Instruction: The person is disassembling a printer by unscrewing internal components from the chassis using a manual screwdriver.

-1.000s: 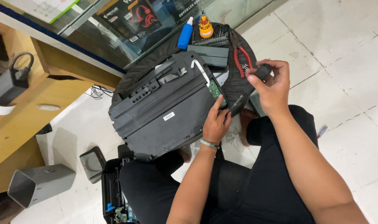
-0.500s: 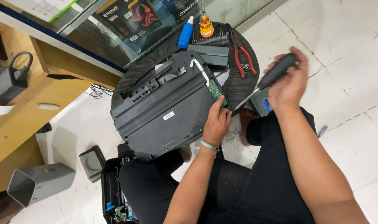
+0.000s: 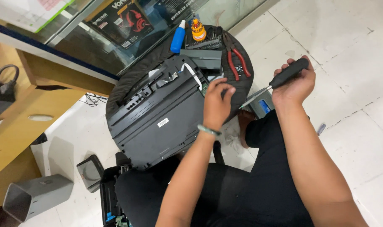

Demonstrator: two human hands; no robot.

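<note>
Our left hand (image 3: 216, 105) rests on the dark printer (image 3: 158, 117), fingers curled loosely holding nothing, while our right hand (image 3: 294, 86) grips a screwdriver (image 3: 279, 77) beside it.

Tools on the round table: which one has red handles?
The pliers, lying at the right edge of the round black table. The blue bottle and orange-topped screwdriver bit set beside them have no handles.

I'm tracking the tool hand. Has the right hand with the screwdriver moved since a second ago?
Yes. The right hand holding the screwdriver has lifted away from the printer's corner, out past the red-handled pliers, to the right over the floor tiles.
</note>
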